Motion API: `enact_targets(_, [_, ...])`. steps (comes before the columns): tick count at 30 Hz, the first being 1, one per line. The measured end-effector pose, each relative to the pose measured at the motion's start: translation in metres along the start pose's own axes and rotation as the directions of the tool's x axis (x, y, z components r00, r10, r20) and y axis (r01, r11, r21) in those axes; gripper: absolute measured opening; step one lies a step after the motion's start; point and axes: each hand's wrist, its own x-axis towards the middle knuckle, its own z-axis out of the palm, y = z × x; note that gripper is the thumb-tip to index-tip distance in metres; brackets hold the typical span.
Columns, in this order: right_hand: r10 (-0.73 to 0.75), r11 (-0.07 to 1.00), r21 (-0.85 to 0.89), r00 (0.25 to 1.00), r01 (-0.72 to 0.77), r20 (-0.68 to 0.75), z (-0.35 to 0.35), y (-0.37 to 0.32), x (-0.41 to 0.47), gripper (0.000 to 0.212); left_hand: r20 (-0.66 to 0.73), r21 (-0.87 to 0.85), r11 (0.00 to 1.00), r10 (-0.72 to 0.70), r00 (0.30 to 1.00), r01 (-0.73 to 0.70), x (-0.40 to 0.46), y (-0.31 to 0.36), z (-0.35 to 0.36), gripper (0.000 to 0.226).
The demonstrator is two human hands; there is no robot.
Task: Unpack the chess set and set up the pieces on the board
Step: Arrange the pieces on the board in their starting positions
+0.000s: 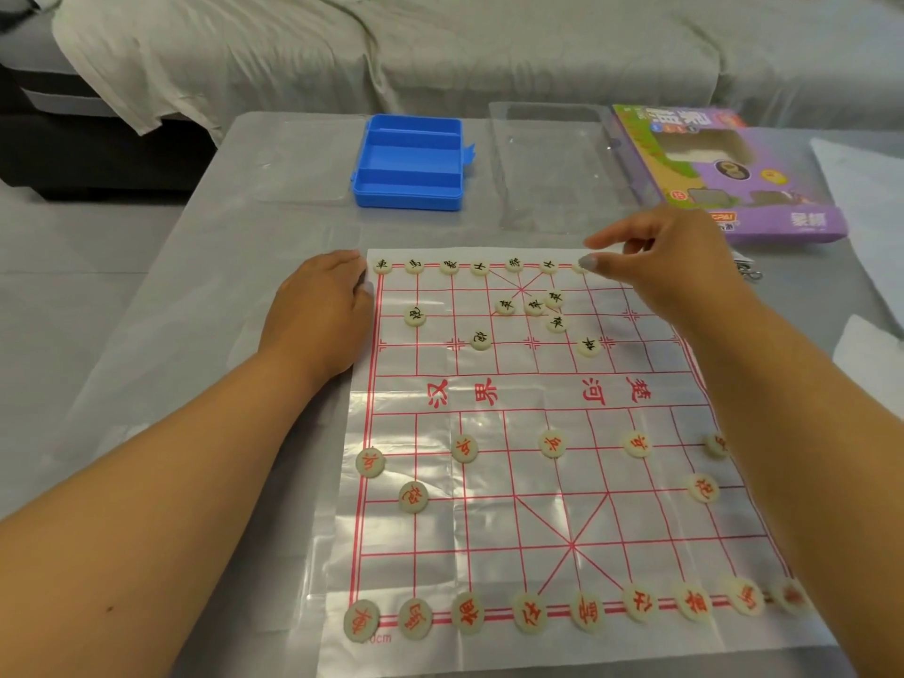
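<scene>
Red pieces [531, 613] are fully placed; black pieces [533, 305] lack order; right hand [670, 259] pinches a piece on the top row, left hand [325, 310] rests flat on the board [489, 482] edge

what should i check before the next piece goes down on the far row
1. Board sheet held flat: ok, left hand rests at its far left corner.
2. Piece at right hand seated on the line: cannot tell, the fingers cover most of it.
3. Far row filled: not ok, six black-lettered pieces show plainly; the right end is hidden or unfilled.
4. Loose black pieces placed: not ok, several cluster mid-board off their points.
5. Red near row: ok, nine pieces along the edge.
6. Blue box emptied: ok, compartments look bare.
</scene>
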Motion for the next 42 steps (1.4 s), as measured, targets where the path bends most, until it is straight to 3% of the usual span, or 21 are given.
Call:
enact_targets(15, [0.061,0.995,-0.078,0.995,-0.055,0.082,-0.003,0.023,-0.011,0.02,0.0,0.036,0.999,-0.006,1.0,0.006,0.003,-0.004,0.005,0.045])
enact_targets(21, [-0.012,0.984,-0.172,0.97,0.055,0.242,0.007,0.014,-0.024,0.019,-0.001,0.033,0.999,-0.007,1.0,0.007,0.003,-0.005,0.005,0.045])
enact_targets(36, [-0.251,0.927,-0.195,0.918,0.319,0.308,0.064,-0.034,-0.032,0.039,-0.004,0.019,1.0,-0.003,1.0,0.003,0.003,-0.004,0.004,0.044])
enact_targets(40, [-0.267,0.927,-0.185,0.92,0.327,0.288,0.061,-0.032,-0.031,0.033,-0.007,0.015,1.0,0.005,1.0,-0.005,0.004,-0.006,0.005,0.045])
enact_targets(42, [-0.236,0.95,-0.157,0.951,0.269,0.2,0.042,-0.019,-0.025,0.029,-0.013,0.011,1.0,0.019,1.0,-0.019,0.004,-0.006,0.004,0.044])
